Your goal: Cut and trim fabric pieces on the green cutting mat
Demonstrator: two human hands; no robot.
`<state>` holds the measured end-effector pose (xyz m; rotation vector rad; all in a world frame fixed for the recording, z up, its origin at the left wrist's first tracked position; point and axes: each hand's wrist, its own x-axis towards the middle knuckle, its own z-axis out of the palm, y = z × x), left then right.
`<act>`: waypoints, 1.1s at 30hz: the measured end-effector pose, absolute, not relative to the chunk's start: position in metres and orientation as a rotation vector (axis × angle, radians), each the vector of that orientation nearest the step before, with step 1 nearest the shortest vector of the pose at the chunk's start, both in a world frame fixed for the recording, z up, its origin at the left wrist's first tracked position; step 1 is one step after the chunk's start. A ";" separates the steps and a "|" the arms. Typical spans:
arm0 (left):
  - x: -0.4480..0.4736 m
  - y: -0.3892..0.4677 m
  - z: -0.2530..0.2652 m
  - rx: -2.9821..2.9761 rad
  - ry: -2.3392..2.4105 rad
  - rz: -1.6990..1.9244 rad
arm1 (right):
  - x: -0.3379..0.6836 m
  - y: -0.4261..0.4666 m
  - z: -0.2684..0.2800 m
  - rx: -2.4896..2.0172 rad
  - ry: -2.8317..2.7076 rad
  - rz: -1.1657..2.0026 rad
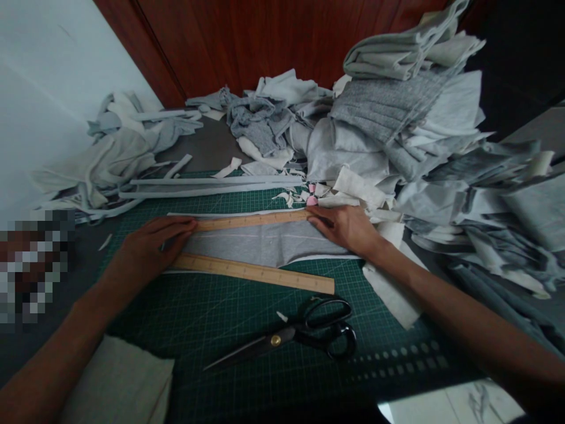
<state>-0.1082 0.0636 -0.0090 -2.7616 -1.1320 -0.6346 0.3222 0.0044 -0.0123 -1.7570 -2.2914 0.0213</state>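
A piece of grey fabric (247, 244) with pale edges lies flat on the green cutting mat (185, 324). Across its upper part runs a wooden ruler (251, 221). My left hand (152, 244) grips this ruler's left end, its fingers closed. At the other end my right hand (342, 227) has thumb and fingers pinched on the ruler, over the fabric. A second wooden strip with ruler markings (265, 275) slants along the fabric's lower edge; its left end is hidden near my left hand. Below it lie black-handled scissors (282, 338), blades pointing left.
Tall stacks of grey fabric (397, 112) stand at the back right, with more pieces (485, 200) beside them. Fabric strips (115, 159) heap at the left. Small scraps and pink bits (312, 200) lie behind my right hand. A pale cloth (123, 383) sits at front left.
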 end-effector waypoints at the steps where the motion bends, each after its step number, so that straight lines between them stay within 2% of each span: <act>1: -0.107 0.064 -0.009 -2.753 -1.138 -0.636 | 0.322 0.005 -0.013 -1.758 -2.289 0.021; 8: -0.100 0.061 -0.007 -2.624 -1.193 -0.629 | 0.324 0.006 -0.017 -1.756 -2.266 0.003; 15: -0.106 0.055 -0.011 -2.695 -1.051 -0.513 | 0.323 0.005 -0.014 -1.758 -2.253 0.046; 33: -0.107 0.056 -0.011 -2.791 -1.220 -0.437 | 0.328 0.005 -0.016 -1.740 -2.257 0.054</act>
